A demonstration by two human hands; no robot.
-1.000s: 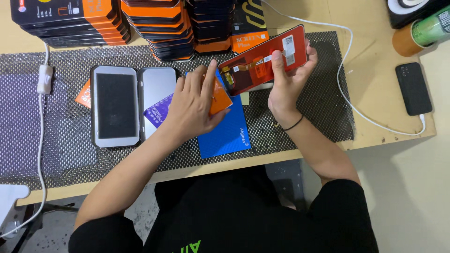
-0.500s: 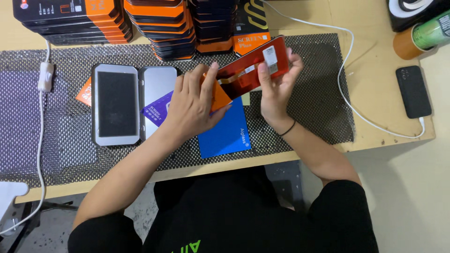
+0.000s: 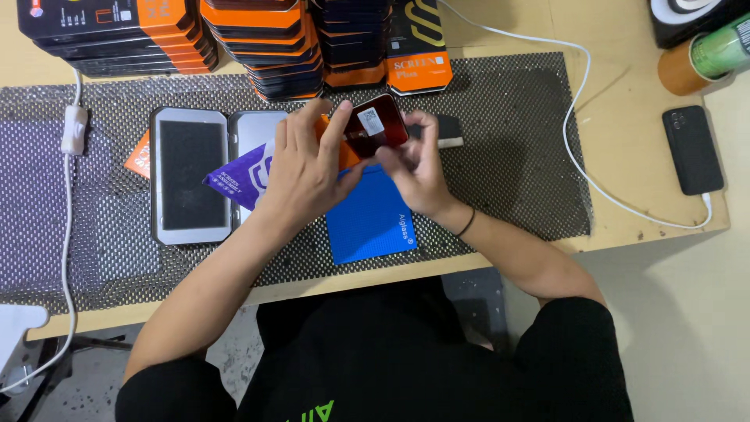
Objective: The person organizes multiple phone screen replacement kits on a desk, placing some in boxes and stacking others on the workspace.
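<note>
My left hand [image 3: 306,162] and my right hand [image 3: 416,164] together hold a dark red glossy rectangular piece [image 3: 376,125] with a small white sticker, tilted above the mat. An orange piece [image 3: 345,153] shows under my left palm. A blue cloth [image 3: 371,220] lies flat on the black mesh mat [image 3: 508,141] below both hands. A purple sachet [image 3: 242,178] sticks out from under my left hand. Left of it lies an open grey two-part frame [image 3: 190,173] with a dark panel in its left half.
Stacks of black and orange boxes [image 3: 258,39] line the back of the table. A black phone [image 3: 692,148] on a white cable lies at the right. A white cable with an inline switch [image 3: 73,129] runs down the left. A green-and-orange roll [image 3: 699,56] sits at top right.
The red piece has turned and moved left, closer to my left hand. My right hand has shifted left and down with it, now gripping its lower edge.
</note>
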